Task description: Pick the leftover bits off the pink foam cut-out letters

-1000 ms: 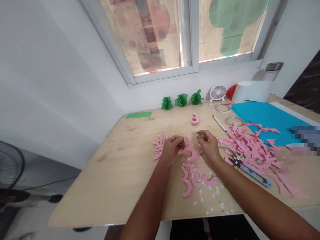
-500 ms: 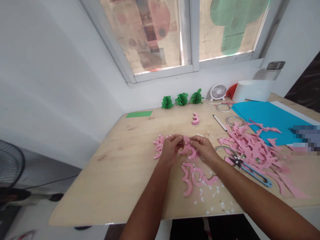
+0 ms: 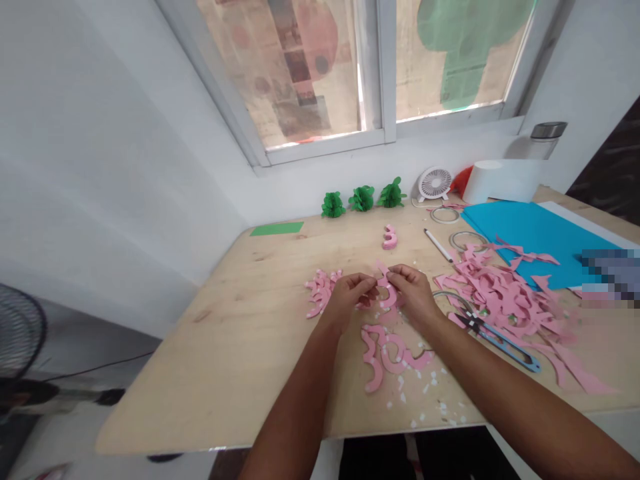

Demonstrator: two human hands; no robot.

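I have both hands low over the near middle of the plywood table. My left hand and right hand are nearly closed, thumbs and fingers pinched in on a pink curved cut-out, which stands up between them. The grip looks firm on both sides, though my fingers hide part of the piece.

Just left of my left hand lies a small heap of pink cut pieces. Nearer to me are pink curly strips, with white paper flecks scattered beside them. To the right, a large pile of pink offcuts sprawls over a blue sheet and partly across thread snips with blue handles.

Farther back stand a small pink stack, a white marker, two wire rings, a green sheet and three green paper pom-poms. Beyond those are a small white desk fan and a white roll. I can read no label or writing anywhere, and a patch at far right is pixelated.
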